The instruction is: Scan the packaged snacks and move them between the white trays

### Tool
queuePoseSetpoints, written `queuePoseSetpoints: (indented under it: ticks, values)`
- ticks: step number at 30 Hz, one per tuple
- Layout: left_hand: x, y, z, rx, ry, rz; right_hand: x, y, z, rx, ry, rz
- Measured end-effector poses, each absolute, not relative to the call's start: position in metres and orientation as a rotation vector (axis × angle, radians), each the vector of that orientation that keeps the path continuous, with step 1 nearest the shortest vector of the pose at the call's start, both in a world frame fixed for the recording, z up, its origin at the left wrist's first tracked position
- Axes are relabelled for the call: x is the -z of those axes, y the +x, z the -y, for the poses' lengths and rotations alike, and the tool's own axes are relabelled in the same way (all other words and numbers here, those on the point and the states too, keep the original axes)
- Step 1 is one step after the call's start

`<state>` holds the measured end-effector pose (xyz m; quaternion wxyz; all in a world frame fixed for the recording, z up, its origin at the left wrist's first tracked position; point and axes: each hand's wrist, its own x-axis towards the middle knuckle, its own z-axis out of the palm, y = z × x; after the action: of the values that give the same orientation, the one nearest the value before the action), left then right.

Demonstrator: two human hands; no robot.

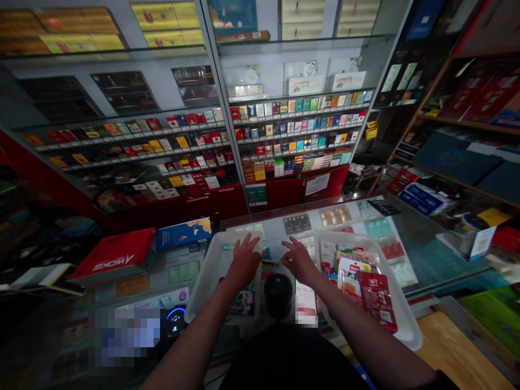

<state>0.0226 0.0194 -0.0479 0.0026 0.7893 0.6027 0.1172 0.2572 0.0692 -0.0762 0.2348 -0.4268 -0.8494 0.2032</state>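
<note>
My left hand (245, 264) is spread over the inner edge of the left white tray (200, 281), holding nothing I can see. A few small packets (244, 300) lie in that tray, partly covered by my forearm. My right hand (300, 261) is beside the near-left rim of the right white tray (412, 333), fingers apart. Between my hands is a small clear, shiny item (273, 252); whether my fingertips touch it I cannot tell. The right tray holds several snack packets, among them a dark red pouch (376, 298) and a white pouch (350, 276).
A rounded black device (278, 295) stands between the trays, with a phone (305, 303) showing a timer beside it. A red box (116, 252) and a blue box (183, 234) lie left on the glass counter (430, 246). Shelves of cigarette packs (300, 127) rise behind.
</note>
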Motion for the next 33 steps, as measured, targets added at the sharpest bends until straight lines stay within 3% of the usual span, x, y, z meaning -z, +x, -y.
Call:
queuePoseSetpoints:
  ticks: [18,33]
  values:
    - [0.050,0.025,-0.014,-0.449,2.434,-1.919,0.086,0.260,-0.060,-0.529,-1.131,2.242]
    - [0.049,0.034,-0.009,-0.488,2.355,-1.978,0.085,0.266,-0.058,-0.715,-1.076,2.258]
